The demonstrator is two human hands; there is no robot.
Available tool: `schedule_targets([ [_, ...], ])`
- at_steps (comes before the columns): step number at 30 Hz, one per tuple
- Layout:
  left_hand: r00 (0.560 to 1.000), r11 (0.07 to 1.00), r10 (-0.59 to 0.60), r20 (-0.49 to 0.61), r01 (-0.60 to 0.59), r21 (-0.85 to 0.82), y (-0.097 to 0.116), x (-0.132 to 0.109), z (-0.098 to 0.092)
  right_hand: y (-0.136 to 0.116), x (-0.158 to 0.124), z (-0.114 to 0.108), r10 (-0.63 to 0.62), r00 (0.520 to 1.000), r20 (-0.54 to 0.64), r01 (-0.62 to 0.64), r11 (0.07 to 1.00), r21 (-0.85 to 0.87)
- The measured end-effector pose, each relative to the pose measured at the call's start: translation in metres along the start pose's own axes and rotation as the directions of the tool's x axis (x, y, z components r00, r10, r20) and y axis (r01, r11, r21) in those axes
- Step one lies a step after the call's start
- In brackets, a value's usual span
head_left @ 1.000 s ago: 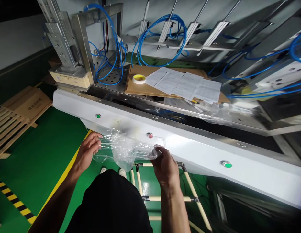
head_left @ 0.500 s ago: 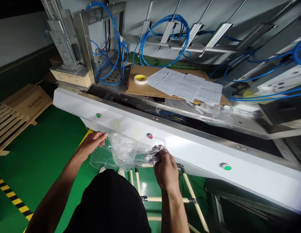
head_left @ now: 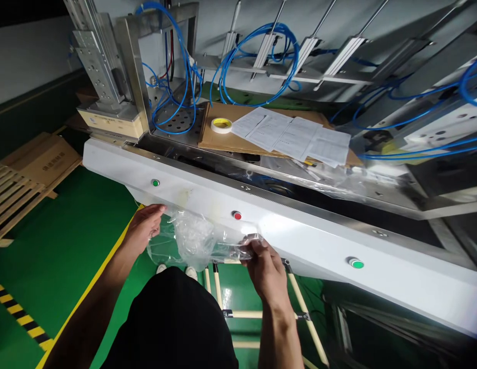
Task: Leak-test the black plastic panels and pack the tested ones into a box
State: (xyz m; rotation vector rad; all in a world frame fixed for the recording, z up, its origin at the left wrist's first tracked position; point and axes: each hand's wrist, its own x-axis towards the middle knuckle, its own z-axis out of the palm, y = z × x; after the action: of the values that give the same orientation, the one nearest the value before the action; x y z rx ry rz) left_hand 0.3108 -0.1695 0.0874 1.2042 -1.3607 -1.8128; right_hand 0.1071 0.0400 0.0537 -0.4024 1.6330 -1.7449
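A clear plastic bag hangs crumpled between my hands, in front of the white machine panel. My left hand is closed at the bag's left edge, fingers pressed together. At the bag's right end, my right hand grips the gathered plastic between thumb and fingers. What lies inside the bunched part near the right fingers is hard to make out.
Behind the panel, cardboard carries papers and a tape roll. Blue hoses loop above it. A tube frame stands below; a wooden pallet lies at the left.
My left hand has turned slightly and shifted a little, and the bag's left part is spread differently. My right hand has tilted slightly, still gripping the plastic.
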Motion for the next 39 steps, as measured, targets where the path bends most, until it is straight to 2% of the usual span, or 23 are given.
schedule_targets([
  [5, 0.984, 0.987, 0.095, -0.153, -0.113, -0.112, 0.022, -0.007, -0.013, -0.002, 0.0, -0.005, 0.035, 0.984, 0.172, -0.03, 0.999, -0.036],
  [8, 0.977, 0.983, 0.119, -0.179, -0.141, -0.117, 0.032, -0.015, -0.013, -0.001, 0.002, -0.012, 0.055, 0.987, 0.151, -0.06, 0.998, 0.03],
  [11, 0.961, 0.978, 0.165, -0.224, -0.189, -0.09, 0.04, -0.022, -0.011, -0.001, 0.005, -0.03, 0.033, 0.984, 0.174, -0.05, 0.994, 0.094],
  [13, 0.933, 0.966, 0.221, -0.283, -0.249, -0.067, 0.044, -0.025, -0.01, -0.001, 0.004, -0.04, -0.029, 0.994, 0.106, 0.018, 0.995, 0.102],
  [15, 0.901, 0.951, 0.275, -0.334, -0.306, -0.044, 0.046, -0.03, -0.009, -0.003, -0.001, -0.04, -0.114, 0.991, -0.071, 0.115, 0.993, 0.006],
  [17, 0.885, 0.942, 0.307, -0.351, -0.335, -0.022, 0.047, -0.037, -0.005, -0.006, -0.009, -0.022, -0.211, 0.959, -0.187, 0.187, 0.972, -0.14],
  [19, 0.878, 0.936, 0.333, -0.345, -0.353, 0.006, 0.043, -0.047, 0.004, -0.007, -0.018, 0.011, -0.272, 0.949, -0.158, 0.235, 0.947, -0.221],
  [21, 0.852, 0.921, 0.383, -0.357, -0.385, 0.069, 0.036, -0.058, 0.015, -0.005, -0.023, 0.049, -0.287, 0.954, -0.091, 0.257, 0.934, -0.248],
  [23, 0.811, 0.892, 0.449, -0.375, -0.428, 0.142, 0.027, -0.069, 0.025, -0.001, -0.02, 0.081, -0.318, 0.941, -0.119, 0.271, 0.915, -0.299],
  [25, 0.793, 0.871, 0.49, -0.361, -0.458, 0.176, 0.017, -0.077, 0.031, 0.004, -0.013, 0.097, -0.342, 0.924, -0.173, 0.266, 0.897, -0.352],
  [29, 0.829, 0.876, 0.483, -0.281, -0.455, 0.163, -0.002, -0.083, 0.032, 0.008, -0.001, 0.097, -0.309, 0.938, -0.156, 0.229, 0.891, -0.392],
  [33, 0.815, 0.851, 0.52, -0.255, -0.471, 0.232, -0.013, -0.085, 0.034, 0.008, 0.003, 0.098, -0.28, 0.948, -0.148, 0.202, 0.895, -0.399],
  [36, 0.785, 0.842, 0.533, -0.315, -0.456, 0.29, -0.011, -0.081, 0.038, 0.008, 0.004, 0.101, -0.297, 0.939, -0.173, 0.199, 0.881, -0.429],
  [37, 0.783, 0.857, 0.51, -0.356, -0.432, 0.28, -0.007, -0.078, 0.038, 0.008, 0.005, 0.1, -0.29, 0.941, -0.176, 0.195, 0.887, -0.419],
  [39, 0.805, 0.914, 0.405, -0.433, -0.372, 0.163, 0.002, -0.065, 0.035, 0.009, 0.006, 0.094, -0.252, 0.95, -0.184, 0.174, 0.918, -0.357],
])
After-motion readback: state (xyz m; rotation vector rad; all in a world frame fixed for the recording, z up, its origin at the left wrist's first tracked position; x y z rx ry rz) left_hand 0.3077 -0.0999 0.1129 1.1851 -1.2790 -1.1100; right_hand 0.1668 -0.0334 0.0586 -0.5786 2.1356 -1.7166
